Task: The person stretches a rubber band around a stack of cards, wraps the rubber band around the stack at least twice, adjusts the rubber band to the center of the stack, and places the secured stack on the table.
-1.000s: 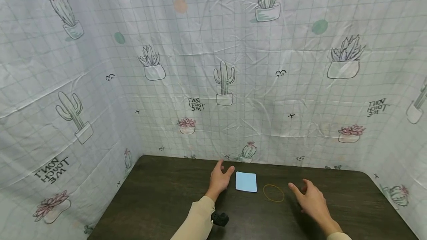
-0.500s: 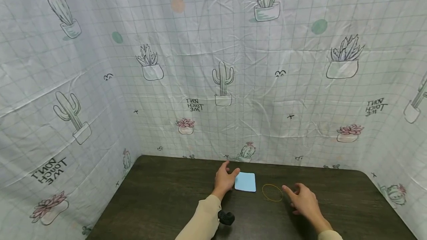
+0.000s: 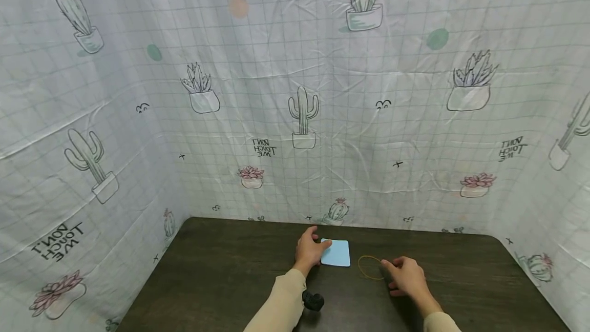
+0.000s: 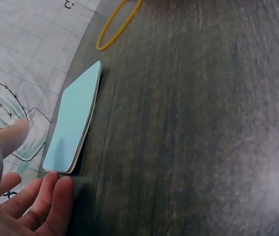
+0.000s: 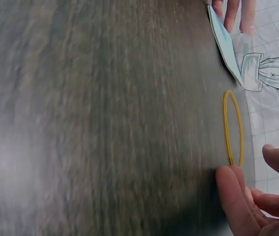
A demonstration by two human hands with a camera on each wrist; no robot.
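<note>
A thin stack of light blue square cards with rounded corners lies on the dark wooden table. My left hand is at its left side. In the left wrist view the fingertips come right to the near edge of the cards, while the thumb is raised apart from them. To the right of the cards lies a yellow rubber band, spread in a loop. My right hand has its fingertips right at the band's near end, with the thumb held away.
A white curtain printed with cacti hangs behind the dark table and along both sides. A black strap mount sits on the left wrist, by the cream sleeve.
The left hand has moved right to the edge of the cards, its thumb now over them in the head view. The right hand has moved left to the rubber band.
</note>
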